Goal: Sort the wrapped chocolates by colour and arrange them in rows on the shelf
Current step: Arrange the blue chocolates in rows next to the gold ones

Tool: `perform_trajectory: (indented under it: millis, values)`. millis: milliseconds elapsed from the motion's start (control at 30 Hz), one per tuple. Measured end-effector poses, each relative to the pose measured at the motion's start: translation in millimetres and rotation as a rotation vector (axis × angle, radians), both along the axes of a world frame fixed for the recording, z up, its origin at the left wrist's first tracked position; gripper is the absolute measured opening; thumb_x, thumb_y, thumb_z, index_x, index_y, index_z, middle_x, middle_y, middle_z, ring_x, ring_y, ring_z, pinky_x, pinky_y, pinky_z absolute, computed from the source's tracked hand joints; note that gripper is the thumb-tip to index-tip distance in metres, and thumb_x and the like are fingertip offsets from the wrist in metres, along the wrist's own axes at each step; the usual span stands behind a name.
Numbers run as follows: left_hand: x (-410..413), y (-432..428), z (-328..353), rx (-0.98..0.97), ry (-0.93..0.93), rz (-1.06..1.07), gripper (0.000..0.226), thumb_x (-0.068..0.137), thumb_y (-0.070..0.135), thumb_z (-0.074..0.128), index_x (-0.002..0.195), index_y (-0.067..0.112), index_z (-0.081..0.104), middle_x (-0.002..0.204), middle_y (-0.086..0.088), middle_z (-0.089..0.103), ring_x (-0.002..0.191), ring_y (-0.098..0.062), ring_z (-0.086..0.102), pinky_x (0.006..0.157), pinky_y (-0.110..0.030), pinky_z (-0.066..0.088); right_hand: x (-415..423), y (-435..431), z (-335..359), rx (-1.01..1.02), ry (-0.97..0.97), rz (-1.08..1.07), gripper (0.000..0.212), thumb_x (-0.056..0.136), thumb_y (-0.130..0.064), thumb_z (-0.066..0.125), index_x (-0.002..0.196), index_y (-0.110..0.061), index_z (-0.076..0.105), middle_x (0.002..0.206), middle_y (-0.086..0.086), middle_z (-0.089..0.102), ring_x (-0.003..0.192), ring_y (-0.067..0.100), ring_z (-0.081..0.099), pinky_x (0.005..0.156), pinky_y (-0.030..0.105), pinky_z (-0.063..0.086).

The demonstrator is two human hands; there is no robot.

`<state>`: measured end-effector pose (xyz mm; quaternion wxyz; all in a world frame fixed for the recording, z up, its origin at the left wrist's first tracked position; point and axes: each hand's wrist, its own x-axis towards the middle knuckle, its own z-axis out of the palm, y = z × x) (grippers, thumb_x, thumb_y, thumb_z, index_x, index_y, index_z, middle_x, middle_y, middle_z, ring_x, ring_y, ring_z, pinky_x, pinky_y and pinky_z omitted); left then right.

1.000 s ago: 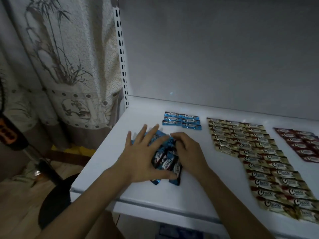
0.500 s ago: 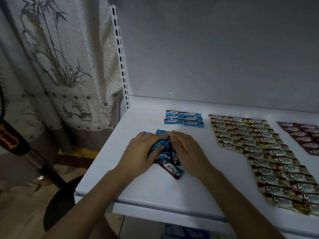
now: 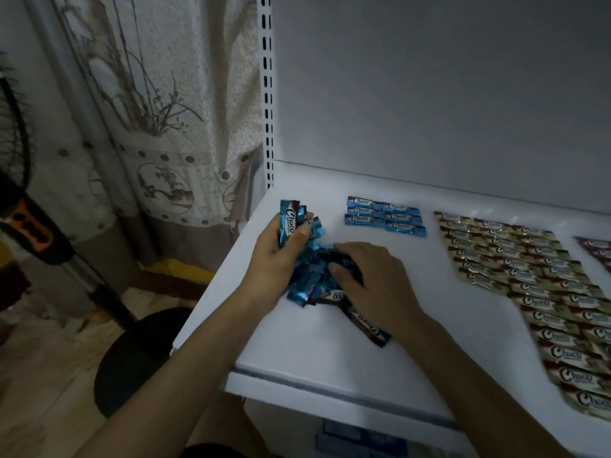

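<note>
blue chocolates (image 3: 291,223) gripped, gold rows (image 3: 515,259) right, curtain (image 3: 158,94) left

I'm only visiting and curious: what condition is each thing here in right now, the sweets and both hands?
Left hand: grips a bunch of blue chocolates, held upright.
Right hand: rests on the loose blue pile; grasp unclear.
Blue rows: six laid flat, tidy.
Gold rows: laid flat, in order.
Red rows: laid flat, partly out of view.
</note>
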<state>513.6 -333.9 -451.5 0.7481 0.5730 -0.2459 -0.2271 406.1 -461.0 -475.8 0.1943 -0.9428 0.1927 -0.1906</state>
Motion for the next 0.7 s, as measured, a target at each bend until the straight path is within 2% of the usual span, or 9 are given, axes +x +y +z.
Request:
perform_trajectory:
  millis: [100, 167, 300, 367, 433, 567, 700]
  values:
    - [3.2, -1.9, 4.1, -0.022, 0.104, -0.016, 0.015, 0.097, 0.018, 0.053, 0.108, 0.02, 0.062, 0.1, 0.002, 0.072, 0.096, -0.019, 0.069, 0.083, -0.034, 0.058, -2.2, 0.3, 0.6, 0.01, -0.017, 0.026, 0.053, 0.087, -0.056, 0.034, 0.126, -0.029, 0.056, 0.122, -0.007, 0.06, 0.11, 0.015, 0.052, 0.095, 0.04, 0.043]
    - [2.1, -4.4, 3.8, -0.007, 0.085, -0.016, 0.016, 0.097, 0.018, 0.053, 0.109, 0.021, 0.063, 0.104, -0.001, 0.071, 0.101, -0.023, 0.068, 0.087, -0.037, 0.057, -1.7, -0.5, 1.5, 0.018, -0.033, 0.031, 0.054, 0.085, -0.058, 0.033, 0.122, -0.028, 0.059, 0.117, -0.008, 0.062, 0.106, 0.013, 0.054, 0.092, 0.04, 0.045]
    - [1.1, -5.0, 0.8, 0.006, 0.063, -0.009, 0.015, 0.097, 0.02, 0.053, 0.109, 0.023, 0.062, 0.108, -0.002, 0.071, 0.103, -0.023, 0.068, 0.088, -0.039, 0.057, -3.1, -0.2, 0.1, 0.039, -0.111, 0.038, 0.041, 0.089, -0.053, 0.043, 0.115, -0.027, 0.062, 0.108, -0.011, 0.063, 0.096, 0.01, 0.057, 0.085, 0.036, 0.048]
    - [2.1, -4.6, 0.4, -0.004, 0.04, -0.004, 0.017, 0.097, 0.019, 0.053, 0.112, 0.021, 0.061, 0.111, -0.004, 0.07, 0.104, -0.024, 0.068, 0.09, -0.042, 0.056, -4.1, 0.6, 0.6, 0.036, -0.103, 0.049, 0.046, 0.087, -0.056, 0.042, 0.116, -0.027, 0.061, 0.108, -0.011, 0.063, 0.096, 0.009, 0.056, 0.084, 0.034, 0.047]
    - [1.0, -4.0, 0.2, -0.023, 0.033, -0.006, 0.018, 0.097, 0.018, 0.053, 0.113, 0.019, 0.06, 0.111, -0.004, 0.07, 0.104, -0.025, 0.068, 0.088, -0.043, 0.056, -4.6, 1.4, 1.1, 0.028, -0.092, 0.045, 0.048, 0.085, -0.057, 0.042, 0.116, -0.026, 0.061, 0.108, -0.01, 0.063, 0.096, 0.01, 0.056, 0.084, 0.033, 0.046]
    - [-0.5, -0.3, 0.3, -0.067, 0.057, -0.019, 0.023, 0.089, 0.026, 0.057, 0.111, 0.023, 0.06, 0.107, -0.001, 0.072, 0.101, -0.023, 0.069, 0.084, -0.041, 0.056, -6.2, 2.1, 0.5, 0.016, -0.129, 0.004, 0.035, 0.085, -0.048, 0.048, 0.104, -0.023, 0.064, 0.095, -0.011, 0.061, 0.086, 0.01, 0.054, 0.077, 0.033, 0.047]
    - [-0.3, 3.5, 0.1, -0.095, 0.07, -0.008, 0.03, 0.082, 0.03, 0.06, 0.111, 0.024, 0.06, 0.106, -0.002, 0.073, 0.1, -0.026, 0.07, 0.086, -0.049, 0.055, -4.9, 1.3, 5.2, 0.065, -0.173, 0.005, 0.049, 0.085, -0.061, 0.038, 0.092, -0.023, 0.067, 0.088, -0.012, 0.064, 0.081, 0.006, 0.055, 0.073, 0.032, 0.049]
